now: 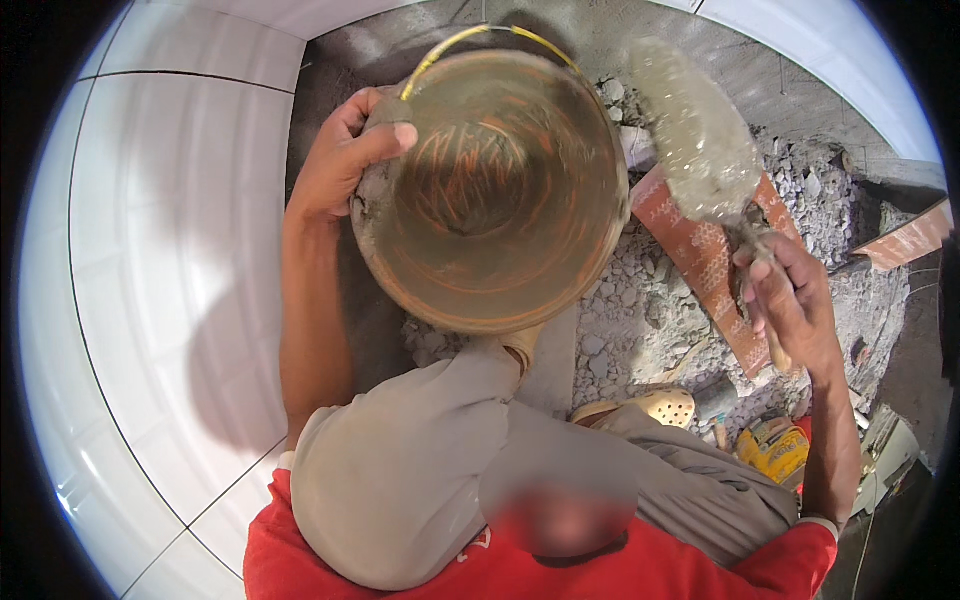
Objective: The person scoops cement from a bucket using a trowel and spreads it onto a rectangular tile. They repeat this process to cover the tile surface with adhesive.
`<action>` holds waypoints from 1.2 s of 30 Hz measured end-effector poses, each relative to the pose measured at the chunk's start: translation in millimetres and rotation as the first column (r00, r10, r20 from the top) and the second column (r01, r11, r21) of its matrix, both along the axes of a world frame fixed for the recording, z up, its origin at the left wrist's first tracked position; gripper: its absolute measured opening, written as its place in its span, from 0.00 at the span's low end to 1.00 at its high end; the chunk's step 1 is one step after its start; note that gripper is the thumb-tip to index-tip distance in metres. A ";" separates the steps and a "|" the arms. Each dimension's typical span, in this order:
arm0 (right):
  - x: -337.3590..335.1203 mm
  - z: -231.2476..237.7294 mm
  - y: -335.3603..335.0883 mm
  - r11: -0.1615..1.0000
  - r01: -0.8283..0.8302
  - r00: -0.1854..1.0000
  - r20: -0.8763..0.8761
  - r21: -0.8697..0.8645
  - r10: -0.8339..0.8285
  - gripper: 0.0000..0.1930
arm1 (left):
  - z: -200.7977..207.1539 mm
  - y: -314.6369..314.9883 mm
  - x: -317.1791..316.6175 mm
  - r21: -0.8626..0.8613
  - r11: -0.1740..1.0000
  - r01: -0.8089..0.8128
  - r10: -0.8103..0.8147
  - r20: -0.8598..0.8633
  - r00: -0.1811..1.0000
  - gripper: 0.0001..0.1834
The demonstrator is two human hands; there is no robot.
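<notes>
Bucket [480, 200] and trowel [695, 130], held apart above grey rubble [625, 320]. The left hand [350, 150], curled over the bucket's rim with the thumb uppermost, tips the mouth into view; the right hand [795, 295] is wrapped around the trowel's handle. Emptying of the bucket appears nearly complete (note the orange scrape marks inside); what seems left is a thin grey film on its wall and the wet coat on the blade.

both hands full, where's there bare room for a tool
Seemingly bare: dark patch between left forearm and bucket; pale strip between left shoe and rubble. Crowded: around the trowel, with rubble and tile pieces.
</notes>
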State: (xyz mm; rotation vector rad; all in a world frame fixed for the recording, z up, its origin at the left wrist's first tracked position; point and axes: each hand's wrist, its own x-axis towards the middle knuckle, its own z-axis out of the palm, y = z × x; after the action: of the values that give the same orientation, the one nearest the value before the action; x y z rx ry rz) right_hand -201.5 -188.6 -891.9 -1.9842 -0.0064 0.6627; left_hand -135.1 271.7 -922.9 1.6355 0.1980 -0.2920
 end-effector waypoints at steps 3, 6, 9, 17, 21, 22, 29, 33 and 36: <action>3.3 -13.4 -21.3 0.996 0.054 0.997 0.054 0.070 -0.058 0.22 | -2.5 5.2 7.3 0.011 0.983 0.184 -0.185 0.023 0.983 0.24; 3.7 -33.9 -24.3 0.992 0.084 0.994 0.056 0.094 -0.089 0.21 | 0.2 -2.6 20.5 0.108 0.906 0.410 -0.421 0.118 0.899 0.24; 5.5 -61.1 -1.1 0.997 0.066 0.943 0.328 -0.040 -0.049 0.19 | 6.4 -21.3 41.3 0.247 0.737 0.629 -0.665 0.095 0.741 0.27; 21.6 -86.1 63.2 0.953 0.150 0.965 0.171 0.261 -0.199 0.12 | 12.2 -62.7 71.9 0.396 0.476 0.786 -0.859 0.018 0.511 0.31; 21.1 -87.7 62.2 0.970 0.145 0.937 0.288 0.193 -0.197 0.11 | 8.4 -59.9 72.8 0.491 0.682 0.542 -0.696 0.210 0.686 0.33; 18.6 -86.3 59.0 0.969 0.140 0.930 0.307 0.203 -0.199 0.11 | 9.0 -53.1 65.3 0.398 0.782 0.479 -0.599 0.266 0.755 0.34; -6.5 -47.7 42.7 0.984 0.059 0.891 0.435 0.171 -0.129 0.10 | -28.3 -13.5 -76.2 0.282 0.954 -0.101 0.050 0.182 0.982 0.39; -13.7 -23.5 67.6 0.908 -0.107 0.851 0.509 0.405 -0.126 0.12 | -52.4 -16.3 -127.0 -0.012 0.975 -0.221 0.218 -0.131 0.967 0.42; -14.9 -8.3 101.8 0.858 -0.251 0.837 0.545 0.448 -0.039 0.12 | -49.7 -18.8 -135.6 -0.051 0.967 -0.250 0.237 -0.181 0.955 0.41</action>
State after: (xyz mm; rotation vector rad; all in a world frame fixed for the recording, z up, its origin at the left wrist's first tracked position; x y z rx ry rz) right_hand -216.4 -86.8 -900.3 -1.5920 -0.5905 0.1172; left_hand -270.7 252.9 -972.6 1.4946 0.5119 -0.2492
